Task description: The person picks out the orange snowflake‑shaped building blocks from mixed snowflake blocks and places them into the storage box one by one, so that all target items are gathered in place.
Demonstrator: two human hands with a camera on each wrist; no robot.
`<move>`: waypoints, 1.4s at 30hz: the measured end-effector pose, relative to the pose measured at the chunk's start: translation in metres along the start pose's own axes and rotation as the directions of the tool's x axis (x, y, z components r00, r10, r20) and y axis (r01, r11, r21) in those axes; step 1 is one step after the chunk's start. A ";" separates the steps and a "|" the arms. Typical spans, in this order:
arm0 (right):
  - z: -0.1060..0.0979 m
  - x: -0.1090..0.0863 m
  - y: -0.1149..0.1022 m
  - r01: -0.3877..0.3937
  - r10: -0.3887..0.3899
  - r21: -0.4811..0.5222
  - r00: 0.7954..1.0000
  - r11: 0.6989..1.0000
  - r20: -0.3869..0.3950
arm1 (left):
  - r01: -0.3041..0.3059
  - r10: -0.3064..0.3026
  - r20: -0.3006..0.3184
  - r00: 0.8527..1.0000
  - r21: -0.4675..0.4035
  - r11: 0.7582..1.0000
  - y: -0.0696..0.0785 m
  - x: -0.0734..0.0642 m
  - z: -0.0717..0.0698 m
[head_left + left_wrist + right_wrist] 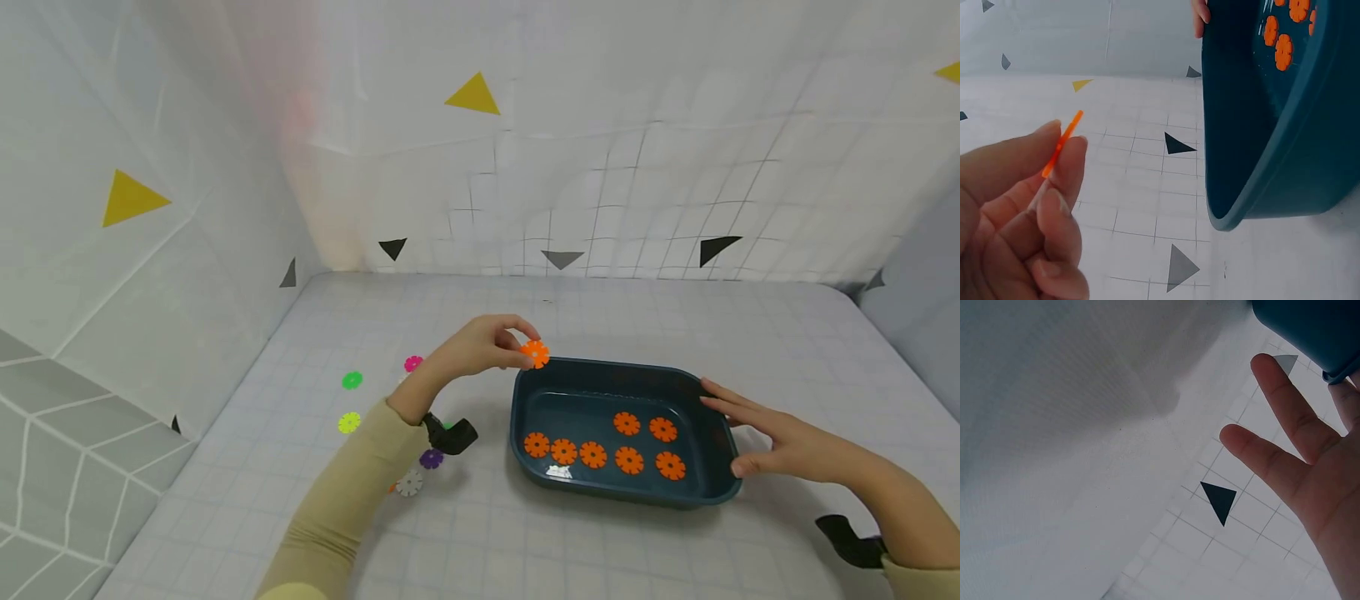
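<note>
Worktop point(480, 542), pale and gridded, under everything. On it, a blue tray point(577, 408) with its long axis left to right. At the tray's right end, the right hand point(783, 439), spread-fingered, touching the rim. By the far left corner, the left hand point(480, 346), in a thumb-and-finger pinch on an orange disc point(536, 354), just outside the tray, with the interior rightward and nearer the person. Inside, seven more discs point(592, 455); outside, leftward, a green disc point(352, 380), yellow disc point(348, 422) and others. No legible writing, brand or label.
</note>
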State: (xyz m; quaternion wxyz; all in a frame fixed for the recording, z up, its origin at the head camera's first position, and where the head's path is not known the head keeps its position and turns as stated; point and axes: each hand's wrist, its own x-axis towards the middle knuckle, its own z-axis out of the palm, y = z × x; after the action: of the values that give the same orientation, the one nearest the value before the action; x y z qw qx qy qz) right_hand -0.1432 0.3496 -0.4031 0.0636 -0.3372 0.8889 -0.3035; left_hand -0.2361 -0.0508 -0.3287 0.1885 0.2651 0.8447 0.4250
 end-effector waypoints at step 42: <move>0.001 0.001 0.000 -0.036 0.036 0.004 0.999 0.999 0.002 | -0.093 0.077 0.226 0.971 0.059 0.994 0.046 0.050 0.038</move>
State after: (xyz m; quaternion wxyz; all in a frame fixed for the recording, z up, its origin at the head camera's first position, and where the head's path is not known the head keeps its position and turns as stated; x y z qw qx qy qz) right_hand -0.1438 0.3488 -0.4035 0.0708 -0.3214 0.8941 -0.3038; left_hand -0.2415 0.0258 -0.3171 0.2544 0.3535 0.8202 0.3709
